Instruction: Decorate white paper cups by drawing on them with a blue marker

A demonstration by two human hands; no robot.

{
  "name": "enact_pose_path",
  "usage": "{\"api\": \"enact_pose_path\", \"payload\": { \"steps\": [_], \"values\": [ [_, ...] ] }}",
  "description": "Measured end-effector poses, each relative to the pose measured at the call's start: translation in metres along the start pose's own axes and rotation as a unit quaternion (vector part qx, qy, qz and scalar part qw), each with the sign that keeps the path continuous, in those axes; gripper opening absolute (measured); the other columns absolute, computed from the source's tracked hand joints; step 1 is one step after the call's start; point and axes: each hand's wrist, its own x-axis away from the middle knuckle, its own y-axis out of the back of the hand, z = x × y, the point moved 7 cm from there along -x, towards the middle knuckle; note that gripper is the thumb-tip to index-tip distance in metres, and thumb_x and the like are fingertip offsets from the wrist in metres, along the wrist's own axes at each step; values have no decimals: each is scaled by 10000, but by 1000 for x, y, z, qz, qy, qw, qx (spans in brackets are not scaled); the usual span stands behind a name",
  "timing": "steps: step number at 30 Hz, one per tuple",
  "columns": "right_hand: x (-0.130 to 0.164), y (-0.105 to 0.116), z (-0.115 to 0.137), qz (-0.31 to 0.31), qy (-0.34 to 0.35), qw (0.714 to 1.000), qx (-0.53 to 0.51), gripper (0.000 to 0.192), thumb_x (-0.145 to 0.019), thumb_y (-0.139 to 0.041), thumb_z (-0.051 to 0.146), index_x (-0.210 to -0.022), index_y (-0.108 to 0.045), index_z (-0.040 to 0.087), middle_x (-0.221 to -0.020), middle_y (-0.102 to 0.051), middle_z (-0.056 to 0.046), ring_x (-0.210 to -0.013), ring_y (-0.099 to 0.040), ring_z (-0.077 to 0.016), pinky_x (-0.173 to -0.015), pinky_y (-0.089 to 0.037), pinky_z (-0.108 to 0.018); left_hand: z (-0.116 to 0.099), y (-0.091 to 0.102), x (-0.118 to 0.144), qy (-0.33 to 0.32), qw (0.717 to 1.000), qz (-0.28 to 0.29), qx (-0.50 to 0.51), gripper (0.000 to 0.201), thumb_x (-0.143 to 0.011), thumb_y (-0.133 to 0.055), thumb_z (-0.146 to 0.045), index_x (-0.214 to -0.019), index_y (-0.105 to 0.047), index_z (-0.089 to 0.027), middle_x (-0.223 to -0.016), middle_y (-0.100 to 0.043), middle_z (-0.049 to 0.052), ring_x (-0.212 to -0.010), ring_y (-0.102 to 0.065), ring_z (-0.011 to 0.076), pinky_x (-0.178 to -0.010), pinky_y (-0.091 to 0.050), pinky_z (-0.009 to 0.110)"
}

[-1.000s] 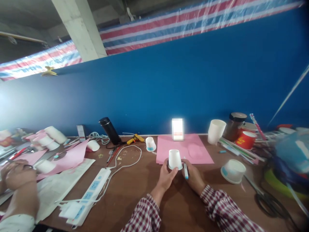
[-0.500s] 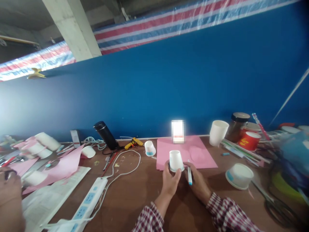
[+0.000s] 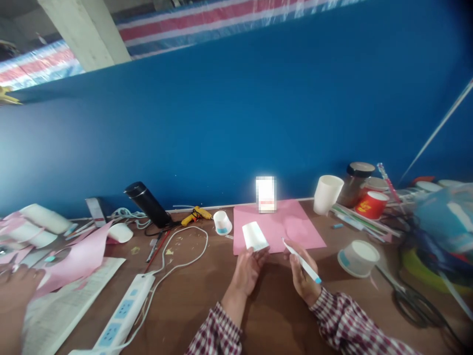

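Observation:
My left hand (image 3: 248,270) grips a white paper cup (image 3: 254,235) by its wide rim end, the narrow base tilted up and to the left. In my right hand (image 3: 303,276) is a white marker pen (image 3: 305,266) with a light-blue end, its thin tip pointing up and left toward the cup but apart from it. Both hands are above the brown table (image 3: 281,315), just in front of a pink paper sheet (image 3: 307,231). A glowing, blurred-out white rectangle (image 3: 266,195) stands at the sheet's back edge.
To the left are another white cup (image 3: 222,223), a yellow glue gun (image 3: 196,215), a black bottle (image 3: 148,203) and a power strip (image 3: 121,315). A white tub (image 3: 358,258), scissors (image 3: 410,301) and a red cup (image 3: 371,204) are at right. Another person's hand (image 3: 22,291) works at far left.
The cup has tipped to the left in my left hand, which now holds it lower at the rim. My right hand has moved away from it, the pen swung to a writing slant.

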Motion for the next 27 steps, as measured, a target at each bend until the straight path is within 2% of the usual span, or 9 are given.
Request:
{"api": "enact_pose_path", "payload": {
  "steps": [4,11,14,19,25,27],
  "values": [
    [-1,3,-4,-15,-12,1000,-5,331,-942,-396,349,-1162,-554,158,-871,-615,-71,-707,-584,-163,-672,-526,-301,0,1,-1,32,997,6,70,275,-756,-651,-294,-935,-635,-86,-960,-709,142,-952,-659,253,-933,-444,392],
    [0,0,-3,-6,-11,1000,-15,285,-936,-419,324,-1158,-525,179,-840,-608,-51,-687,-598,-161,-642,-532,-292,-1,5,0,-7,998,-42,49,291,-711,-709,-293,-912,-650,-92,-928,-710,121,-904,-661,234,-878,-473,371],
    [-1,1,-4,-20,-18,1000,-7,225,-922,-453,320,-1096,-507,187,-801,-606,-37,-659,-601,-159,-616,-529,-287,-2,4,1,-42,998,-42,3,310,-710,-715,-289,-963,-633,-130,-963,-692,91,-915,-649,222,-855,-482,366],
    [-15,-1,2,-34,-11,999,-3,121,-892,-517,291,-961,-524,192,-793,-613,-37,-693,-612,-162,-615,-532,-275,0,6,2,-80,989,-50,-116,470,-697,-726,-336,-1108,-577,-162,-1036,-658,85,-946,-621,211,-852,-475,336],
    [-16,-6,22,-49,38,998,27,54,-861,-549,224,-899,-558,187,-758,-622,-35,-648,-618,-154,-592,-537,-260,-5,11,7,-96,945,-88,-300,478,-735,-683,-392,-1127,-538,-163,-946,-646,60,-858,-610,181,-765,-479,282],
    [-11,-11,30,-23,66,997,33,38,-847,-557,200,-883,-562,189,-730,-620,-29,-611,-612,-146,-565,-529,-249,-8,7,8,-102,934,-82,-333,460,-752,-665,-380,-1129,-522,-160,-961,-635,62,-868,-601,177,-768,-478,278]
  ]
}}
